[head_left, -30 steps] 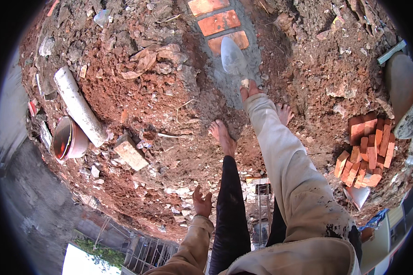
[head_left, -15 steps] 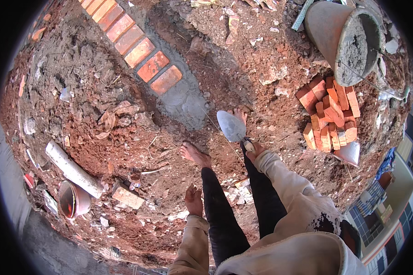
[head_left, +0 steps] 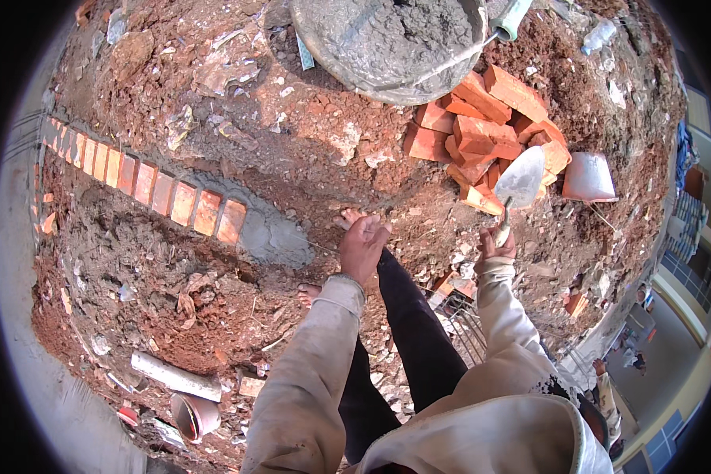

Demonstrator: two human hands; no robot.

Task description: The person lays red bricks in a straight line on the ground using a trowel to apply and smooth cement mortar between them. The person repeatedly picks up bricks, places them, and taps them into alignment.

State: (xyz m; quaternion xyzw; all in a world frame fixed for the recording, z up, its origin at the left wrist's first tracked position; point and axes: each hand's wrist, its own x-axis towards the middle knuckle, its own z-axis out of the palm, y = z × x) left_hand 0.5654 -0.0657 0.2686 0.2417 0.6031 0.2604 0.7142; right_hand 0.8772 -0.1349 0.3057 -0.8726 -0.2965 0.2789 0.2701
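My right hand (head_left: 496, 246) grips the handle of a trowel, its pale metal blade (head_left: 520, 175) over the front of a heaped pile of orange bricks (head_left: 482, 138). My left hand (head_left: 363, 245) is raised in front of me, fingers loosely bent and somewhat apart, with nothing visible in it. Left of it, a row of bricks (head_left: 163, 192) lies in grey mortar, with a bare mortar patch (head_left: 278, 241) at its right end. My bare feet show partly behind my left hand and arm.
A large tub (head_left: 347, 67) of wet mortar stands beyond the pile, a metal scoop (head_left: 588, 178) to its right. A white pipe (head_left: 175, 374) and bucket (head_left: 195, 415) lie lower left on rubble. Another person (head_left: 604, 395) is partly visible at lower right, near a building.
My view has swung right toward the brick pile and tub. My left hand has risen and moved forward; the trowel, still in my right hand, has moved from the mortar strip toward the bricks.
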